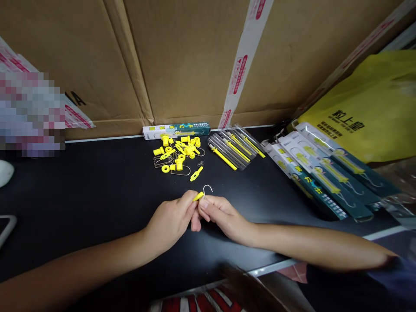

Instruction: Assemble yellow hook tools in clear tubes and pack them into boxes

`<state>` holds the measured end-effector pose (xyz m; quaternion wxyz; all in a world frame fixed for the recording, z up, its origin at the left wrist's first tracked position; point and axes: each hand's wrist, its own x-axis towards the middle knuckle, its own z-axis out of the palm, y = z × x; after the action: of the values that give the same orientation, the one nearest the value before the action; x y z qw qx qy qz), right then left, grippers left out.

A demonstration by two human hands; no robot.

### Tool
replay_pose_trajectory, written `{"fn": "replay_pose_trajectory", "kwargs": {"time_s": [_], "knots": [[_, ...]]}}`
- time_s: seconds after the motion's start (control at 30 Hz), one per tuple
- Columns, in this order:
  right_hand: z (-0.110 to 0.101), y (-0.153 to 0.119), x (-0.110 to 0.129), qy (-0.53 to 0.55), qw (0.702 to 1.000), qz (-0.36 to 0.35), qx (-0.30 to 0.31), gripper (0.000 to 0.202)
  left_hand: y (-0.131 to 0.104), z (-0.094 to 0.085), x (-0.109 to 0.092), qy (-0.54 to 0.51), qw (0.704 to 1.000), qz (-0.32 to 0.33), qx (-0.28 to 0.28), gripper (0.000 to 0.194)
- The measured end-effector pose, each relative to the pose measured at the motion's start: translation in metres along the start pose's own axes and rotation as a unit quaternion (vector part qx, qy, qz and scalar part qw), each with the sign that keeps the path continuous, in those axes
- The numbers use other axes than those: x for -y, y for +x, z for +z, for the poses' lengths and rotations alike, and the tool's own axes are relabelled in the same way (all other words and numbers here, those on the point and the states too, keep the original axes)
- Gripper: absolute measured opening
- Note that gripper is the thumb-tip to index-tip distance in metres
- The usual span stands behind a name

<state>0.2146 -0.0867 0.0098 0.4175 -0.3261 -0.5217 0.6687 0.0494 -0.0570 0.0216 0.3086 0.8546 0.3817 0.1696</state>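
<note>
Between finger and thumb, my left hand (175, 216) pinches a small yellow plastic piece (198, 196). My right hand (224, 216) meets it at the fingertips and grips a metal wire hook (208, 188), whose curved end points up. The hook sits right beside the yellow piece; my fingers hide whether they are joined. Just beyond my hands lie a flat yellow tab (196, 173) and a small spring (200, 164). Behind these is a pile of yellow caps, rings and tabs (179, 151), mixed with bent wire hooks (180, 170).
Clear plastic tubes with yellow rods (238, 147) lie right of the pile. A printed box (176, 131) lies against the cardboard (188, 60). More boxed packs (312, 173) and a yellow bag (367, 104) are at right. Two white-edged objects, one a phone-like slab (9, 227), sit at left.
</note>
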Motion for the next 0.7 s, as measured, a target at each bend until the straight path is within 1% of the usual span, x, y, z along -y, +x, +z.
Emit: {"fn": "replay_pose_trajectory", "kwargs": {"time_s": [0.13,0.2,0.33,0.47,0.53,0.6,0.67,0.7], "knots": [[-0.002,0.002,0.002,-0.024,1.000,0.006,0.014,0.042,0.000,0.000,0.000,0.038,0.999,0.001,0.003,0.019],[-0.004,0.003,0.003,-0.025,0.999,0.011,0.024,0.042,0.001,-0.001,0.002,0.073,0.997,0.015,0.006,0.019],[-0.006,0.004,0.006,-0.050,0.998,0.018,0.042,0.043,0.001,-0.002,0.006,0.143,0.988,0.064,0.003,0.018],[-0.006,0.004,0.009,-0.077,0.995,0.038,0.057,0.047,0.001,-0.008,0.008,0.217,0.966,0.136,-0.028,0.016],[-0.005,0.004,0.010,-0.087,0.994,0.040,0.060,0.049,0.002,-0.012,0.007,0.234,0.960,0.149,-0.027,0.017],[-0.005,0.004,0.012,-0.084,0.994,0.039,0.055,0.047,0.005,-0.018,0.003,0.211,0.969,0.125,-0.008,0.019],[-0.005,0.003,0.014,-0.070,0.995,0.048,0.056,0.044,0.008,-0.023,-0.001,0.135,0.987,0.084,0.007,0.021],[-0.005,0.003,0.016,-0.061,0.994,0.060,0.065,0.043,0.009,-0.025,-0.003,0.085,0.994,0.061,0.006,0.020]]}}
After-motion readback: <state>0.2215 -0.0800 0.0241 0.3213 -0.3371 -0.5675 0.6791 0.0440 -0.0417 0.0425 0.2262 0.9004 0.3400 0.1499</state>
